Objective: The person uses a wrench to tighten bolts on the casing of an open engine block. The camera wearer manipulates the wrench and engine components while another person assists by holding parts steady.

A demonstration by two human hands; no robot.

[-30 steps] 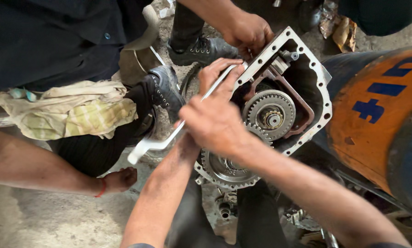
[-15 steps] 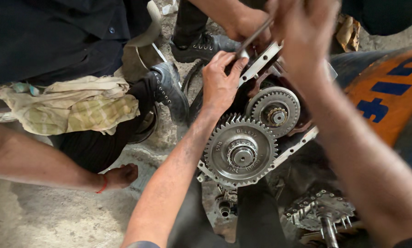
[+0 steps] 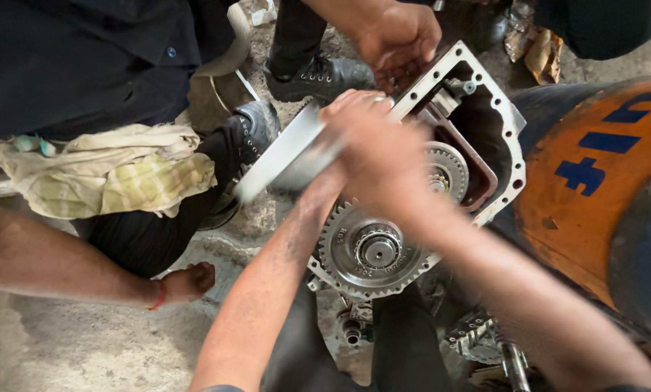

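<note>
A flat, pale metal bar [image 3: 285,156], blurred, slants from the open gear housing [image 3: 510,156] down and to the left, over a black shoe [image 3: 256,123]. The person's right hand [image 3: 380,156] lies across the upper end of the bar, and its grip appears to be wrapped around it, though the blur hides the fingers. The left hand [image 3: 343,105] sits just behind the right, mostly covered by it, so whether its grip is spread or pressed together cannot be told. Both hands sit in front of the housing's left rim and block the view of where the bar meets it. Just below the hands is a large toothed gear [image 3: 372,250] with a round hub at its centre; a smaller gear [image 3: 449,170] shows inside the housing to the right of the right hand. Another person's hand [image 3: 401,36] grips the top edge of the housing. To the right lies an orange drum-like body [image 3: 594,196] with blue marks. At the left a crumpled pale cloth [image 3: 104,178] rests on a seated person's dark-trousered lap, and that person's hand [image 3: 187,282], with a red band at the wrist, presses on the concrete floor [image 3: 64,341]. A second black shoe [image 3: 322,76] stands above the bar.
</note>
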